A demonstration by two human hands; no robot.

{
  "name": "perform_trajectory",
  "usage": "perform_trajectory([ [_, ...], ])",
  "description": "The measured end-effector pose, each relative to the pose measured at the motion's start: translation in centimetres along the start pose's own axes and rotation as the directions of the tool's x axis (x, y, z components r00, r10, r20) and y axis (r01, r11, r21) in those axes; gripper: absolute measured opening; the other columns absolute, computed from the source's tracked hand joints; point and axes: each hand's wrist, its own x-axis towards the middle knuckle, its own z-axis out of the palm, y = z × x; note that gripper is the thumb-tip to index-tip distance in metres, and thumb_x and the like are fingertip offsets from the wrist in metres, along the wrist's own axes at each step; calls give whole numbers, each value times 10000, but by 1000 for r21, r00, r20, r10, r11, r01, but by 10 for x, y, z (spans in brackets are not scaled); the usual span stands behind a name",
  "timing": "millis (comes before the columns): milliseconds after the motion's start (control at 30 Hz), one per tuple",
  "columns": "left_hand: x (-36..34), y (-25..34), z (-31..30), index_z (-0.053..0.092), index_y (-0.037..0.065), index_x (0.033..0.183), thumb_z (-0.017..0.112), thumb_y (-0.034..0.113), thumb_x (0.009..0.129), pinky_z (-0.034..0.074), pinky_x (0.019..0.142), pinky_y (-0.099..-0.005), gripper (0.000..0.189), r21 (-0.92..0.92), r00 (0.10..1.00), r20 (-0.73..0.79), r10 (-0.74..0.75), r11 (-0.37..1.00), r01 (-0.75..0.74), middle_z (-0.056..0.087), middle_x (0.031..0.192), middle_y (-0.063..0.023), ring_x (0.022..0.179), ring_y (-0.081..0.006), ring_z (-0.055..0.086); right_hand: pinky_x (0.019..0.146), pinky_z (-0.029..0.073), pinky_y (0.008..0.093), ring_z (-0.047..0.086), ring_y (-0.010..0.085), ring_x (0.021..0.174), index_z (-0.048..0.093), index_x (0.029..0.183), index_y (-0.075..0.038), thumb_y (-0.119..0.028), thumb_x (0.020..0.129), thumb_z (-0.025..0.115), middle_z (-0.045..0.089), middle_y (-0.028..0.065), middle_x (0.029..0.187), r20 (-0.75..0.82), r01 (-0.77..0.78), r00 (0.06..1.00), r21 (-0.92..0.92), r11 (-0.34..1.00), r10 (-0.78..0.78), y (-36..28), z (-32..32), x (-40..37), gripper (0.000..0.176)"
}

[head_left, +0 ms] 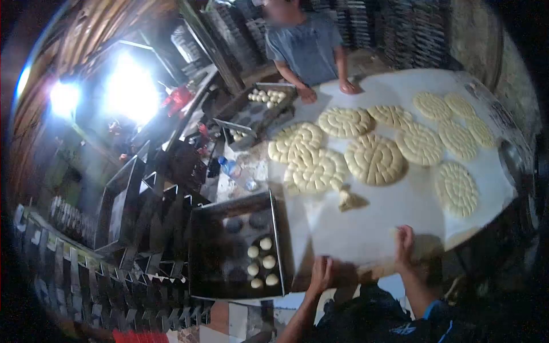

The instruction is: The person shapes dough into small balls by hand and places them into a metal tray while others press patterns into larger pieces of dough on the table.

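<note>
Dough [374, 160] pale, segmented, rounded; left hand [404, 243], right hand [322, 274]: cannot tell grip.

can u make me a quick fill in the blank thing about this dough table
The near tray holds ____ dough balls.
The cap of the bottle is ____.
The near tray lies to the ____ of the person's left hand.
The bottle sits ____ the near tray and the far tray.

Missing words: six; blue; left; between
</note>
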Motion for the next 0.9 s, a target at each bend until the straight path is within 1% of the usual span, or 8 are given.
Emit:
perform_trajectory([
  [100, 15, 1, -12, 561, 89, 1072, 605, 285, 906, 369, 913, -504, 260, 531, 913, 366, 181, 765, -365, 527, 1077, -170, 1052, -392, 459, 808, 433, 369, 489, 191, 897, 523, 944, -37, -286, 914, 611, 484, 93, 946, 294, 307, 935, -390, 868, -199, 32, -76, 40, 266],
  [200, 85, 52, -8, 594, 107, 1059, 697, 358, 834, 388, 887, -501, 352, 648, 974, 189, 122, 730, -217, 559, 1057, -137, 1022, -368, 485, 803, 392, 479, 485, 370, 859, 520, 909, -23, -190, 900, 553, 487, 175, 879, 733, 763, 628, -512, 395, -263, -49, -79, 94, 171],
  [400, 111, 40, 121, 613, 95, 1047, 669, 318, 873, 415, 882, -437, 289, 392, 1000, -5, 19, 920, -15, 614, 1042, -96, 991, -329, 536, 914, 397, 535, 503, 417, 901, 529, 902, -4, -188, 833, 563, 534, 215, 922, 610, 356, 791, -520, 776, 45, -39, 19, 106, 199],
  [500, 50, 12, 119, 638, 120, 1015, 614, 221, 881, 427, 919, -443, 169, 606, 897, 301, 324, 662, -442, 625, 1117, -101, 1070, -333, 540, 889, 437, 559, 528, 419, 906, 545, 942, 42, -137, 844, 565, 551, 214, 886, 837, 904, 345, -175, 390, -424, 0, -13, 73, 204],
  [533, 47, 13, 94, 642, 117, 995, 622, 200, 853, 433, 919, -448, 166, 457, 891, 365, 272, 781, -426, 632, 1119, -100, 1081, -325, 546, 894, 433, 578, 525, 438, 924, 543, 969, 86, -89, 818, 582, 546, 241, 924, 927, 824, 309, -148, 547, -214, -19, -36, 88, 234],
  [633, 93, 37, 38, 646, 118, 925, 652, 176, 795, 446, 876, -448, 142, 768, 675, 541, -502, 621, -155, 654, 1034, -81, 1017, -301, 570, 918, 419, 580, 507, 452, 920, 521, 938, 64, -59, 757, 603, 521, 251, 936, 772, 931, 340, -196, 308, -537, 9, -45, 138, 233],
  [767, 150, 1, 65, 639, 128, 893, 694, 205, 781, 430, 815, -418, 147, 503, 986, -20, 163, 854, -131, 627, 890, -72, 893, -292, 562, 989, 370, 599, 495, 469, 991, 507, 905, 24, -78, 809, 562, 523, 236, 951, 755, 787, 565, -373, 492, -331, -20, 22, 151, 150],
  [900, 117, 61, 107, 650, 121, 969, 673, 176, 791, 427, 858, -410, 188, 469, 983, 79, 166, 864, -184, 609, 957, -37, 948, -258, 559, 995, 374, 570, 515, 435, 964, 517, 899, 3, -100, 812, 572, 535, 223, 941, 782, 801, 530, -334, 497, -327, -12, 26, 117, 146],
])
